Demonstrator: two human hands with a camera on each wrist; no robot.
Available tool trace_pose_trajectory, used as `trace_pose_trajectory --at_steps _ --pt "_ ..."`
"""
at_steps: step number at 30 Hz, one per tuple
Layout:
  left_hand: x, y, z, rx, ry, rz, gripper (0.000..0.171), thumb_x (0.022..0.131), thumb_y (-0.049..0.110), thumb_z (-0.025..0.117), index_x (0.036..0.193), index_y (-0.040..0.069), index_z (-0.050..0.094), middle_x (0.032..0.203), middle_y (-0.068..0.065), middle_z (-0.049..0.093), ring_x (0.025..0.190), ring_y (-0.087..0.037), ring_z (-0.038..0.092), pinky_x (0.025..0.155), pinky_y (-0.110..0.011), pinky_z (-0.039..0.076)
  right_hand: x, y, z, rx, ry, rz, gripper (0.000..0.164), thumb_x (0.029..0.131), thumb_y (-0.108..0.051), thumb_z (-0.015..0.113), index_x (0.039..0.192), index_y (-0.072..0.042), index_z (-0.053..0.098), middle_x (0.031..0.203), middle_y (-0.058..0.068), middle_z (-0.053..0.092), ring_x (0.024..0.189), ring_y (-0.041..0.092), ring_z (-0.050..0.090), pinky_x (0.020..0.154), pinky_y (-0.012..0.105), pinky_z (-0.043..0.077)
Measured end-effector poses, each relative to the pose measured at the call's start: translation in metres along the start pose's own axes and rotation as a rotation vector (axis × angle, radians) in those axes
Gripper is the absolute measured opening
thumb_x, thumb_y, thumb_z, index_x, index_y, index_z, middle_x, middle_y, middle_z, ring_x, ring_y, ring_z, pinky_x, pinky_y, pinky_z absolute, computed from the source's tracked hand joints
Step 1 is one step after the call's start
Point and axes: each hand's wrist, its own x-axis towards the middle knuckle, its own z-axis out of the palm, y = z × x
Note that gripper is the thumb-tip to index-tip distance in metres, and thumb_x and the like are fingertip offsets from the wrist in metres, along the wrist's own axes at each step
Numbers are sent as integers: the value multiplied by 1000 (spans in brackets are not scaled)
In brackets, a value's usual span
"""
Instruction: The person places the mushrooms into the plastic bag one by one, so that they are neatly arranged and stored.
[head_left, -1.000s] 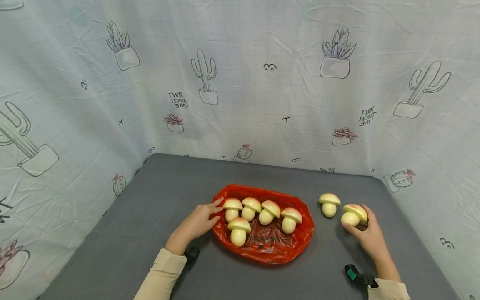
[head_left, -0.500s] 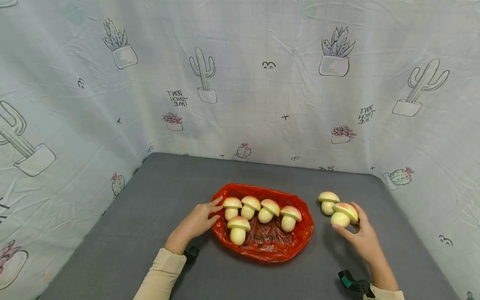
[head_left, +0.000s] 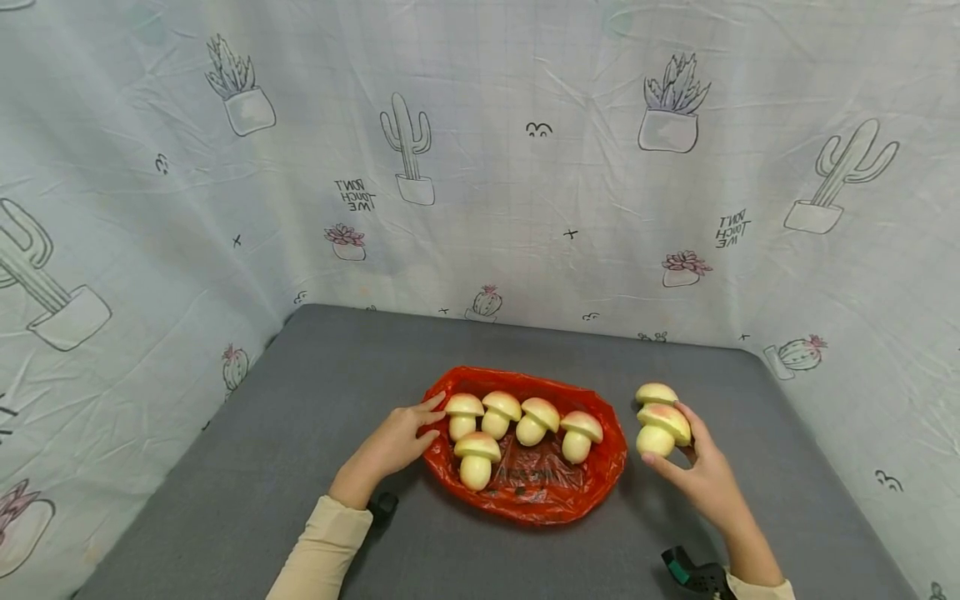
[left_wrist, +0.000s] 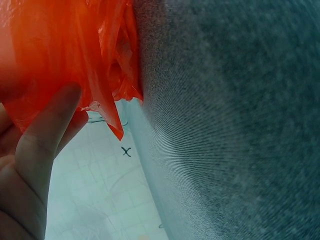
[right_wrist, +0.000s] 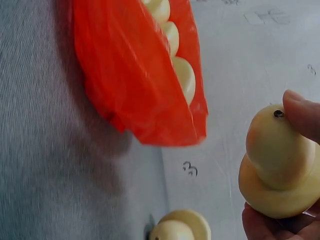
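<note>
In the head view, my right hand [head_left: 701,479] pinches a toy mushroom [head_left: 663,429] with a yellow stem and a pink-tinged cap, between thumb and fingers. It is up off the table, right of the red plastic bag [head_left: 525,512]. The right wrist view shows the thumb on the stem, near a small dark spot at its end. Overlapped by the held one, another mushroom [head_left: 656,393] stands behind. My left hand [head_left: 397,442] holds the bag's left rim, fingers over the edge; the left wrist view shows red plastic [left_wrist: 55,55] at the fingertips. Several mushrooms [head_left: 477,458] sit inside the bag.
The grey table [head_left: 337,358] carries the bag near its middle. A pale curtain [head_left: 480,167] printed with cacti hangs along the back and both sides. Black wrist devices [head_left: 690,575] are strapped to both wrists.
My right hand has lifted the mushroom and carried it left, toward the bag, so it now overlaps the other loose mushroom. The left hand stays on the rim.
</note>
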Motion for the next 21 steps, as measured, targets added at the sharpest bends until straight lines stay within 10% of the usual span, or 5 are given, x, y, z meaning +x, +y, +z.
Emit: trace_pose_trajectory --at_steps 21 --pt "0 0 1 2 4 2 38 88 2 61 125 -6 59 142 -20 45 48 -3 20 52 -21 31 4 -28 39 30 -143 -91 85 83 -20 74 151 -11 24 142 17 43 114 -17 38 94 17 42"
